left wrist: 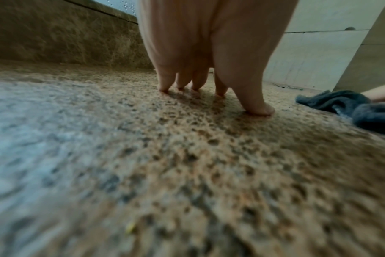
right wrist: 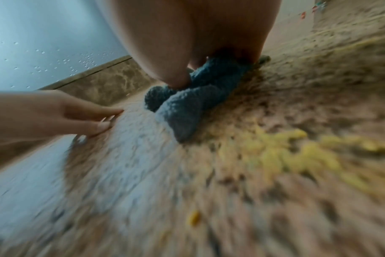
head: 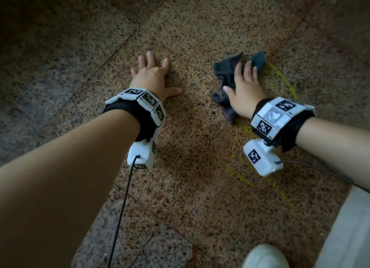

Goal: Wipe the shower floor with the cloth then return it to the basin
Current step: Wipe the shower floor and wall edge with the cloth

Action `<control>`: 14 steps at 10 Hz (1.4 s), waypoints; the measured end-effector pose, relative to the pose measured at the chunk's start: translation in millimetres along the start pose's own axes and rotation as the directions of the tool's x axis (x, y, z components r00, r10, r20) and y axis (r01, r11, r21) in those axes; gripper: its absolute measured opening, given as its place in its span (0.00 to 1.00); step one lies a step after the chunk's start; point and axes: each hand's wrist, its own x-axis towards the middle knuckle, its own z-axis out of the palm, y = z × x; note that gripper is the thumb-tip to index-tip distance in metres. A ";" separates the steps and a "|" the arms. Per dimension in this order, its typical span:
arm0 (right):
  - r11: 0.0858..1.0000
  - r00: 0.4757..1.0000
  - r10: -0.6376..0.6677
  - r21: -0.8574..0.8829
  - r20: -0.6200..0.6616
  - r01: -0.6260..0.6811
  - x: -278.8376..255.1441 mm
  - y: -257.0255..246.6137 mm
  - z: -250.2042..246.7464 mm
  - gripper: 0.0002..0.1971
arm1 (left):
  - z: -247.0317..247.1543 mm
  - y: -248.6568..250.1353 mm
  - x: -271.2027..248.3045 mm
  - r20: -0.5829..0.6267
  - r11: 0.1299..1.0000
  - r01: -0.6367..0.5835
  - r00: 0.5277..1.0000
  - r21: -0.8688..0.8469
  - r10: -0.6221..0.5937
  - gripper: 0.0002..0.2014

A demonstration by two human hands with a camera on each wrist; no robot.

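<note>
A dark blue-grey cloth (head: pixel 226 75) lies crumpled on the speckled granite shower floor (head: pixel 196 147). My right hand (head: pixel 243 87) presses flat on top of it, fingers straight and spread over the fabric; the cloth (right wrist: pixel 193 97) bulges out from under the palm. Yellow smears (head: pixel 284 81) curve on the floor to the right of the cloth and trail toward me, showing as yellow residue (right wrist: pixel 292 156) in the right wrist view. My left hand (head: pixel 154 75) rests on bare floor to the left, fingers spread, its fingertips (left wrist: pixel 258 110) touching the stone. The cloth (left wrist: pixel 349 106) lies to its right.
A brown stone curb (left wrist: pixel 66 38) under wet glass (right wrist: pixel 44 43) borders the far side. Pale wall tiles (left wrist: pixel 314 52) rise at the right. A white shoe (head: pixel 264 256) and a light step (head: pixel 352 227) sit at the lower right. Black cables trail from both wrist cameras.
</note>
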 end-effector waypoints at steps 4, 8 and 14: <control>0.994 0.993 0.107 0.001 -0.054 -0.107 48.4 9.5 -32.9 0.35 | 0.0 0.3 0.2 0.000 1.000 0.002 1.000 -0.014 -0.002 0.43; 0.999 0.999 0.027 -0.029 -0.042 -0.028 0.1 10.2 -1.1 0.34 | 0.8 -1.1 1.8 0.001 1.000 -0.002 1.000 -0.011 0.002 0.43; 0.992 0.988 0.124 -0.013 -0.095 -0.126 28.7 29.0 -22.2 0.38 | 6.5 -0.2 -5.8 -0.055 0.998 -0.004 0.999 -0.065 0.000 0.41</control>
